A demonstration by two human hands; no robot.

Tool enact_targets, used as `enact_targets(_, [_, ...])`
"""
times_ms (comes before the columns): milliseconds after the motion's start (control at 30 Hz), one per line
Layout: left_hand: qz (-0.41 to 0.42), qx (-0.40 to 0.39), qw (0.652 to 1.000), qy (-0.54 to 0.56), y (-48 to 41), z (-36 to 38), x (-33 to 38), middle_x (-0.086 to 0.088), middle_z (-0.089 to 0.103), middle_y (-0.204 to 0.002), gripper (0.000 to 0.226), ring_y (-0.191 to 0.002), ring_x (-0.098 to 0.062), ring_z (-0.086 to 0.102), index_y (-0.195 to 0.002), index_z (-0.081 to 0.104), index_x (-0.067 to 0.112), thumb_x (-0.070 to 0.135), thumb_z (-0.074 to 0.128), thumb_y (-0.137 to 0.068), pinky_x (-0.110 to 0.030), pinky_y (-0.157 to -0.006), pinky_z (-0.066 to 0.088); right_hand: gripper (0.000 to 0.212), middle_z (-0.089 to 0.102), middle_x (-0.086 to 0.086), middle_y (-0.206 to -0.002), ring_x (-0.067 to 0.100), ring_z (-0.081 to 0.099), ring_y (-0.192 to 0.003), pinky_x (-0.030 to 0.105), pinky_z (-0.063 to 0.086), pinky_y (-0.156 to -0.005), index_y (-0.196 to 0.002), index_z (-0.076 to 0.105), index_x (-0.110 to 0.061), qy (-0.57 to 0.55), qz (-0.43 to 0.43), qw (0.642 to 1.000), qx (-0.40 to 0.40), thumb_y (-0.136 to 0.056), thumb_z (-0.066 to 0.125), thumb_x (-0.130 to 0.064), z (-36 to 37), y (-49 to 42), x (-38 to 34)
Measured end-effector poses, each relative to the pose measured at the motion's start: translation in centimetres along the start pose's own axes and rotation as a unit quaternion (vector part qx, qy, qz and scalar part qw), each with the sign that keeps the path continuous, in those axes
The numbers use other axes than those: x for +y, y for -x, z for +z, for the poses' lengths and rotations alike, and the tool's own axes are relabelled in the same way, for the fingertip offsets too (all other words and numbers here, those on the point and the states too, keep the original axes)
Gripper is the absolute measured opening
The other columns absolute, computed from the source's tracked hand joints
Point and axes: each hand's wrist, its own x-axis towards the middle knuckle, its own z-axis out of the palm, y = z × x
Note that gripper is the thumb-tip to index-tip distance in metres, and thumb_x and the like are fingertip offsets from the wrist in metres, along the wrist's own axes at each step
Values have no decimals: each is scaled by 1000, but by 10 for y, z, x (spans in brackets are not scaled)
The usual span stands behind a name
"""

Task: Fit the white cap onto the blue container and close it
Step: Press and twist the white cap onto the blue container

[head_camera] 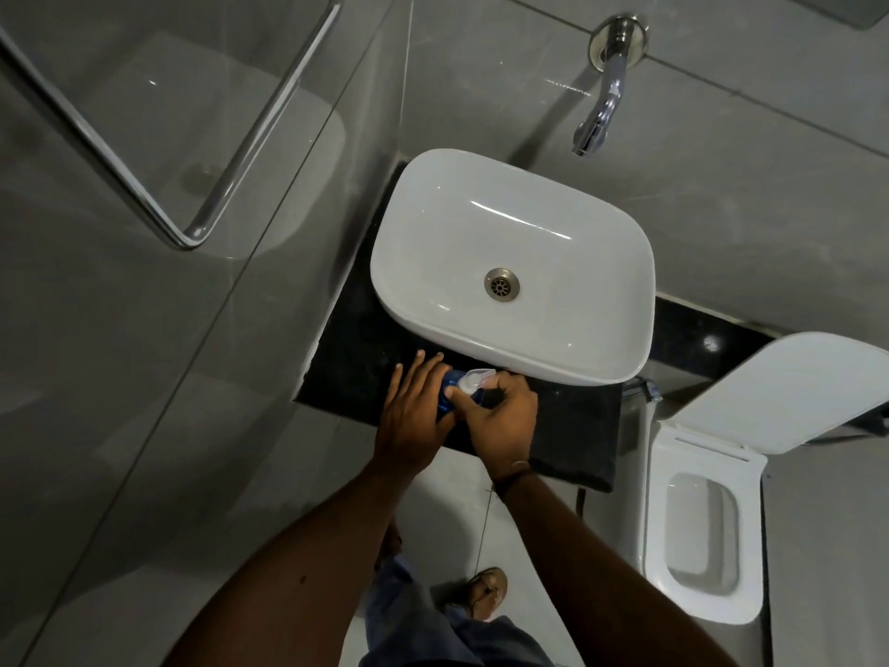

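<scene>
A blue container (447, 394) stands on the black counter (567, 426) just in front of the white basin. My left hand (413, 411) wraps around its left side and hides most of its body. A white pump-style cap (474, 378) sits on top of the container. My right hand (500, 416) grips the cap's base with thumb and fingers. Both hands touch each other around the container.
A white basin (591, 349) with a metal drain fills most of the counter, under a chrome wall tap (599, 117). A white toilet (697, 536) with raised lid stands at the right. A glass panel with a chrome bar (202, 223) is at the left.
</scene>
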Motion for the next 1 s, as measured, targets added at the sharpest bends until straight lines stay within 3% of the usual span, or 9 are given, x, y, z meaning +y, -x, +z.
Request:
enact_targets(67, [0,-2,1000,-2,0,1,-1,-11,47,-157,69,-155,-25,24,-147,47,7,54,29,-101,-49,-128,15,45,74,7,-103,27,74,-97,38,65,-84,-77,58,-43,-3,0,1000,4,-69,98,-27,1,0,0])
enact_targets(133, [-1,2,1000,2,1,2,0,-10,48,-157,68,-155,-24,25,-146,48,7,54,29,-101,-49,-128,16,46,73,3,-112,20,73,-102,27,62,-86,-90,63,-41,-2,1,1000,-16,-67,100,-26,-3,1,1])
enact_targets(233, [-6,8,1000,21,2,0,2,-10,48,-156,78,-154,-25,28,-145,50,8,64,19,-101,-51,-127,18,77,65,-1,-135,12,61,-124,25,51,-107,-135,63,-23,-6,-23,998,-61,-67,99,-23,-15,2,3])
enact_targets(300, [-8,11,1000,26,1,-2,3,-10,49,-156,81,-154,-26,29,-145,50,7,67,23,-99,-51,-127,18,81,63,-6,-143,8,55,-132,14,41,-113,-146,59,-23,22,-72,994,-84,-74,95,-23,-26,2,1])
enact_targets(367, [-9,14,999,31,0,-4,5,-11,50,-155,80,-153,-27,31,-144,52,6,67,37,-95,-52,-127,19,68,64,-12,-138,8,55,-130,8,39,-111,-144,62,-27,62,-122,986,-92,-82,89,-24,-35,0,-3])
enact_targets(500, [-2,26,999,29,2,-7,7,-11,52,-153,77,-151,-29,34,-143,53,5,61,50,-90,-55,-125,23,50,76,1,-130,22,65,-121,39,55,-107,-133,72,-24,185,-180,964,-64,-86,82,-37,-43,-4,-14])
enact_targets(600, [-9,12,999,31,1,-7,7,-10,50,-155,77,-152,-27,31,-144,53,7,61,47,-90,-54,-126,21,51,79,1,-118,24,68,-112,39,59,-94,-139,67,-28,277,-196,939,-52,-93,70,-50,-42,0,-19])
enact_targets(800, [-16,3,1000,20,0,-2,3,-7,49,-156,81,-154,-23,28,-145,51,10,70,21,-98,-49,-128,17,48,83,-1,-96,21,76,-100,43,65,-87,-138,68,-26,236,-142,960,-47,-96,67,-50,-28,8,-24])
enact_targets(1000, [-17,-7,1000,9,0,-1,2,-6,48,-157,82,-155,-21,25,-146,50,12,71,20,-98,-48,-128,15,45,84,-2,-89,17,79,-88,41,66,-85,-129,74,-25,223,-129,965,-38,-91,72,-50,-24,8,-25])
